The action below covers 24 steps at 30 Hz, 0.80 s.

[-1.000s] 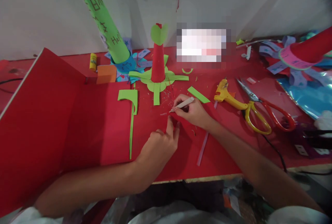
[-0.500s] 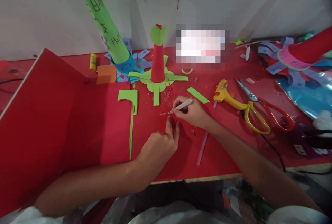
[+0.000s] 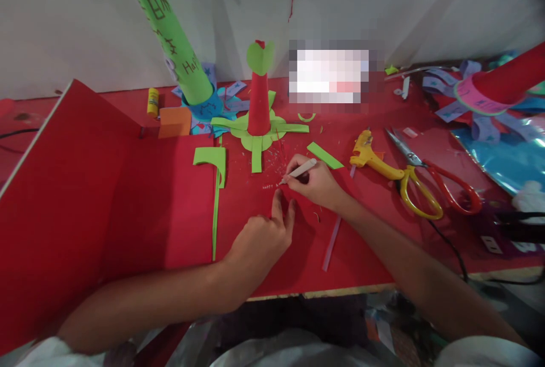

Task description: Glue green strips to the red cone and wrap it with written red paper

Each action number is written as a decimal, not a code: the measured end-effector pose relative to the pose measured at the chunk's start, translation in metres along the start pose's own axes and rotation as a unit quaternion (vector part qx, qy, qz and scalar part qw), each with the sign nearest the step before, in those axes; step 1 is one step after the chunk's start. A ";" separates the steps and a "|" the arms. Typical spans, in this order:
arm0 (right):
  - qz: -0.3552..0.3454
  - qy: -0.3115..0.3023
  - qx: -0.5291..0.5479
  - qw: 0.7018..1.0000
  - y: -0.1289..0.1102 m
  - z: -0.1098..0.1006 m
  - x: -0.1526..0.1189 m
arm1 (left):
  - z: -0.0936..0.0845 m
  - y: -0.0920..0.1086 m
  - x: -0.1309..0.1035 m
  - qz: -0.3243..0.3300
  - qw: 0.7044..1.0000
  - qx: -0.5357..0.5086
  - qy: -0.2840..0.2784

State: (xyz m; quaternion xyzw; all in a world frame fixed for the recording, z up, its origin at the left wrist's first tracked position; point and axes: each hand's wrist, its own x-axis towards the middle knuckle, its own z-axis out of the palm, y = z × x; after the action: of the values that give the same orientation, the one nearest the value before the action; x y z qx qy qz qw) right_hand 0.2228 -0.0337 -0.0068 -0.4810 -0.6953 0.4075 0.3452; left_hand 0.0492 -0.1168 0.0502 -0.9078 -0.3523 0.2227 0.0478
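My right hand (image 3: 319, 184) grips a white pen (image 3: 305, 168), its tip down on the red surface. Small white handwriting (image 3: 269, 187), reading "happy" and the start of another letter, lies just left of the tip. Below the writing, my left hand (image 3: 263, 241) rests with its index finger and thumb stretched out, the fingertips close under the pen; nothing is held in it. Beyond the hands stands a red paper cone (image 3: 258, 107) on a green flower-shaped paper base with strips. Whether the written-on red surface is a sheet or the tabletop, I cannot tell.
On the right lie a yellow glue gun (image 3: 374, 160) and large scissors (image 3: 415, 158). A large red folded board (image 3: 85, 197) covers the left. Behind it stand a tall green paper tube (image 3: 179, 43) and a glue stick (image 3: 152, 102). Green paper scraps (image 3: 326, 155) lie about.
The pen tip has shifted slightly to the right along the line of writing, and another white stroke shows. My left hand has stayed in place.
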 end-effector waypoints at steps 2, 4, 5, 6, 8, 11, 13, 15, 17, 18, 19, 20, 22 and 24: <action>0.000 -0.003 -0.004 1.000 -0.001 0.000 0.000 | 0.000 0.000 0.000 0.003 1.000 0.004 -0.002; 0.003 -0.007 -0.005 1.000 -0.001 0.000 0.000 | 0.001 0.000 0.000 0.007 1.000 0.008 0.000; 0.004 -0.006 -0.005 1.000 -0.001 0.000 0.000 | 0.001 0.000 0.000 0.007 1.000 0.010 0.002; 0.005 -0.004 -0.006 1.000 -0.001 0.000 0.000 | 0.002 0.000 0.000 0.006 1.000 0.012 0.003; 0.005 0.000 -0.006 1.000 0.000 0.000 0.000 | 0.003 0.000 0.001 0.004 1.000 0.015 0.006; 0.006 0.007 -0.002 1.000 0.001 0.000 0.000 | 0.002 -0.001 0.000 0.004 1.000 0.012 0.009; 0.006 0.020 -0.003 1.000 0.002 0.000 0.000 | 0.001 -0.001 0.000 0.005 1.000 0.003 0.011; 0.005 0.028 -0.005 1.000 0.001 -0.001 0.000 | 0.000 -0.001 0.000 0.002 1.000 -0.011 0.011; 0.001 0.026 -0.005 1.000 0.001 -0.001 0.000 | 0.000 -0.001 -0.001 -0.003 1.000 -0.022 0.011; 0.000 0.024 -0.006 1.000 0.001 -0.001 0.000 | 0.000 -0.001 -0.001 -0.004 1.000 -0.024 0.011; -0.001 0.023 -0.007 1.000 0.001 -0.001 0.000 | 0.000 -0.001 -0.001 -0.005 1.000 -0.024 0.011; 0.000 0.023 -0.010 1.000 0.001 -0.001 0.001 | 0.001 -0.001 -0.001 -0.006 1.000 -0.021 0.011; 0.005 0.026 -0.014 1.000 0.001 -0.001 0.001 | 0.002 0.000 0.000 -0.005 1.000 -0.014 0.011; 0.009 0.022 -0.009 1.000 0.001 -0.001 0.001 | 0.004 0.000 0.000 -0.005 1.000 -0.010 0.014</action>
State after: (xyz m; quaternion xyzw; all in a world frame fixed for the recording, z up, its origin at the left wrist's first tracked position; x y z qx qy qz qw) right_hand 0.2238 -0.0323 -0.0076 -0.4992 -0.6867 0.3939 0.3523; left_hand 0.0475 -0.1170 0.0470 -0.9094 -0.3583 0.2062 0.0452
